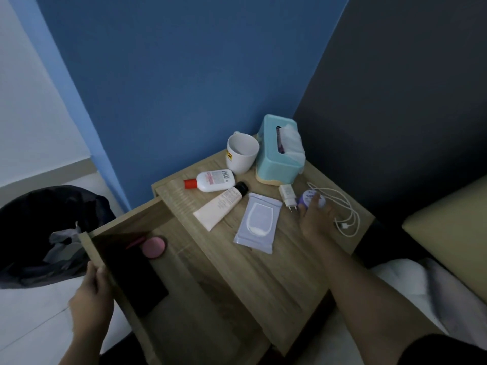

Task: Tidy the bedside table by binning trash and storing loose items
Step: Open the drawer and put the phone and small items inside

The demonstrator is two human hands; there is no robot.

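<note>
On the wooden bedside table [276, 259] my right hand [315, 219] closes its fingers around a small purple round tin [308, 199] near the right edge. My left hand [91, 293] grips the front panel of the pulled-out drawer [110, 241], which holds a pink round item [153, 247] and a dark flat object [137, 280]. Loose on the top lie a white bottle with a red cap [210, 180], a cream tube with a black cap [221, 206], a pale wipes pack [258, 222], a white charger plug [287, 196] and a white cable [345, 214].
A white mug [241, 153] and a teal tissue box [279, 151] stand at the back of the table against the blue wall. A bin lined with a black bag [39, 233] sits on the floor to the left. The bed [448, 233] borders the right side.
</note>
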